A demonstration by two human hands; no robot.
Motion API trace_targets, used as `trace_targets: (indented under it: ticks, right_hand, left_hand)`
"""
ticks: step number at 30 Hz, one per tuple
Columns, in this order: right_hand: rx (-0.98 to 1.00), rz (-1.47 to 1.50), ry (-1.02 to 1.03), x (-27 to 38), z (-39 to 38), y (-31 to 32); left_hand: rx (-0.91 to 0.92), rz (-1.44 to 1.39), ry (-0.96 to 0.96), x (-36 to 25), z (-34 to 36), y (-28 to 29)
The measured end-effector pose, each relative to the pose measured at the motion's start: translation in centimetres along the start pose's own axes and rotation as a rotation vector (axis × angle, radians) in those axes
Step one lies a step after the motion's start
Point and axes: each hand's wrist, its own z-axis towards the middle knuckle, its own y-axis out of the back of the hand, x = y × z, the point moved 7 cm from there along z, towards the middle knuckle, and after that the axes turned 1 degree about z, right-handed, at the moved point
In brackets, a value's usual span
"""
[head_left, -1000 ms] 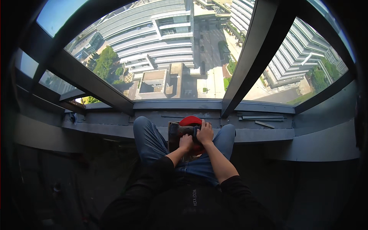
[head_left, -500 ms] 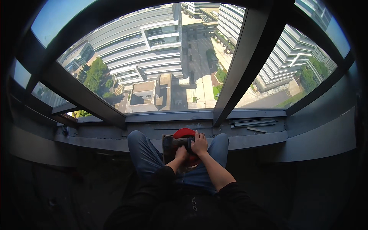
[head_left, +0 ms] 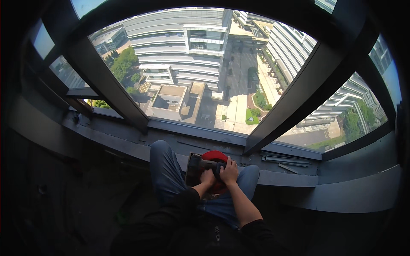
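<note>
Resting on the lap between two jean-clad knees (head_left: 164,170), a dark boxy object with a red rounded part (head_left: 205,164) is held by both hands. The left hand (head_left: 208,176) is closed on its near edge, at about 6 o'clock of the object, while the right hand (head_left: 229,171) is wrapped over its right side at about 4 o'clock, fingers curled around it (what kind of object it is cannot be told). A dark window ledge (head_left: 282,177) is seen just beyond the knees, with thin metal strips (head_left: 286,160) lying on it at 2 o'clock from the hands. Large windows with thick dark frames (head_left: 294,106) are set above the ledge, and grey buildings (head_left: 179,38) are seen far below through the glass.
</note>
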Motion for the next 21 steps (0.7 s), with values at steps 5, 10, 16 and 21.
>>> trace_targets:
  ticks: [5, 10, 16, 21]
  right_hand:
    - [0.063, 0.031, -0.005, 0.1, -0.6, -0.5]
    - [0.124, 0.027, -0.009, -0.4, 0.8, 0.9]
    - [0.175, 0.015, 0.044, -0.9, 0.4, 0.4]
    - [0.159, 0.016, 0.066, -0.3, 0.3, 0.5]
  left_hand:
    - [-0.218, 0.159, -0.164, 0.5, 0.2, -0.8]
    - [-0.290, 0.055, -0.064, 0.1, 3.3, -4.0]
    - [-0.341, -0.013, -0.054, -1.0, 1.0, -2.0]
    - [-0.370, 0.010, 0.036, 0.5, 0.6, -1.7]
